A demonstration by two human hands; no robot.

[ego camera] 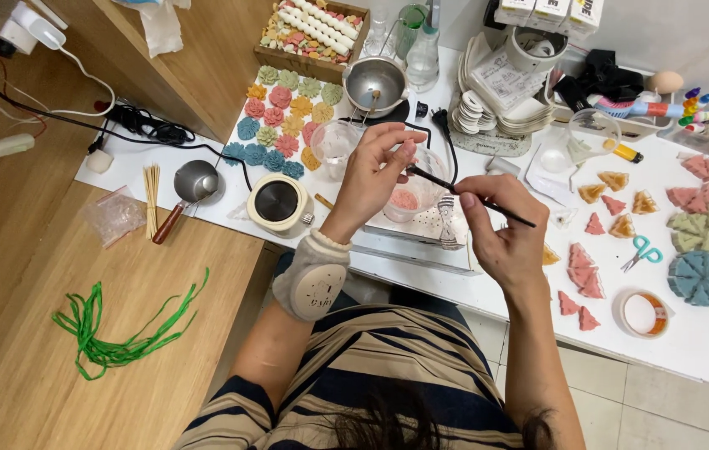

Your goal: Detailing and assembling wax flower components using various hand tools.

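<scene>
My left hand (375, 173) grips the rim of a clear plastic cup (418, 196) with pink material at its bottom. A padded cream wrist band (314, 279) wraps that forearm. My right hand (504, 229) pinches a thin black stick (446, 182); its tip points up-left into the cup by my left fingers. Both hands hover over a white scale-like tray (433, 237) at the table's middle.
Coloured flower shapes (283, 125) lie at the back left beside a metal pot (375, 82) and a second empty clear cup (336, 146). Wedge shapes (613, 204), scissors (642, 250) and a tape roll (642, 314) lie on the right. Green raffia (112, 333) rests on the wooden surface.
</scene>
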